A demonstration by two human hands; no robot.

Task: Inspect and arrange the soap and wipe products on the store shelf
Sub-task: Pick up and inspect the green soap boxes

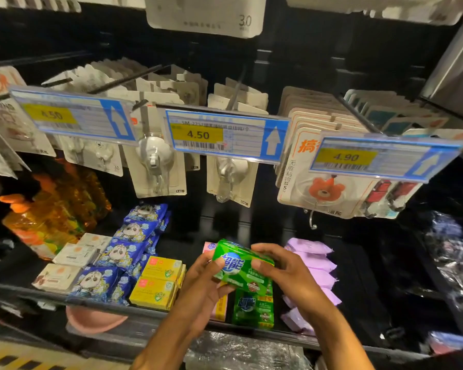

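Note:
A green soap pack (242, 265) with blue lettering is lifted above the shelf, label toward me. My left hand (202, 287) grips its left end, thumb on the front. My right hand (281, 268) holds its right end with curled fingers. Under it more green soap packs (254, 308) lie on the dark shelf (104, 305). Yellow soap boxes (158, 281) sit to the left, next to blue panda wipe packs (123, 252). Purple wipe packs (316, 263) lie in a row to the right. A pink and yellow pack (221, 308) shows below my left hand.
White soap boxes (72, 260) and orange bottles (51, 209) stand at the left. Carded hooks (155, 158) hang on pegs above, behind price tags (225, 134) that jut out over the shelf. A pink bowl (94, 319) sits on the level below.

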